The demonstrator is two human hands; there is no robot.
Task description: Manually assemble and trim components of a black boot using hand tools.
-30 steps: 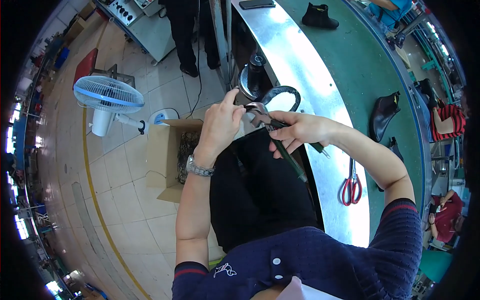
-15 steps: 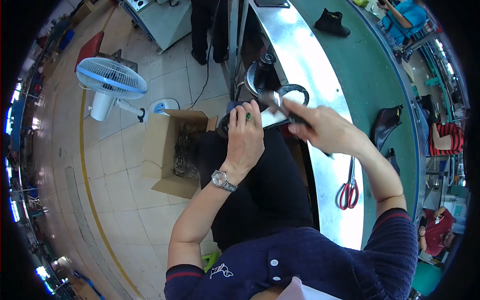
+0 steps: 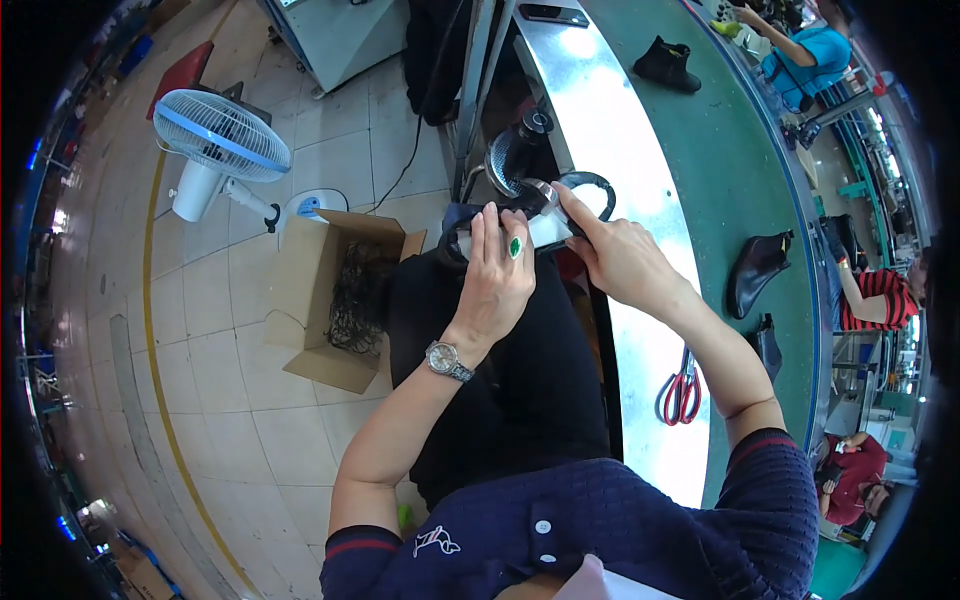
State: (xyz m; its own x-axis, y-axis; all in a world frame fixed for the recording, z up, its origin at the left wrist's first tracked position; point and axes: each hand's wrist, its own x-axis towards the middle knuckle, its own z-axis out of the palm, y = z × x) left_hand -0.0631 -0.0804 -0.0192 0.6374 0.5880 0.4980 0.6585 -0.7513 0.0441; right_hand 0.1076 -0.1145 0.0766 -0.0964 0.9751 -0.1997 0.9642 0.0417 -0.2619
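Note:
A black boot [image 3: 455, 240] with a white face [image 3: 547, 229] lies across my lap beside the bench edge. My left hand [image 3: 497, 265], with a green-stoned ring, is bent over its near-left end and grips it. My right hand [image 3: 622, 252] is closed around a hammer, whose curved metal head [image 3: 541, 194] is down at the boot's far side. The hammer's handle is mostly hidden by my fingers. A dark curved rim [image 3: 592, 184] of the boot shows over the metal bench top. Red-handled scissors [image 3: 682, 398] rest on the bench near my right forearm.
Left of my legs stands a cardboard box [image 3: 300, 290] holding dark stringy scraps. Beyond it is a fan [image 3: 215, 140]. A green conveyor [image 3: 690, 150] bearing black boots [image 3: 758, 272] runs along the metal bench [image 3: 630, 130], where a phone [image 3: 553, 14] lies. Co-workers sit across it.
My right hand and the hammer have shifted slightly left, the head now sharp instead of blurred. My left hand stays on the boot. The whole view has shifted a little.

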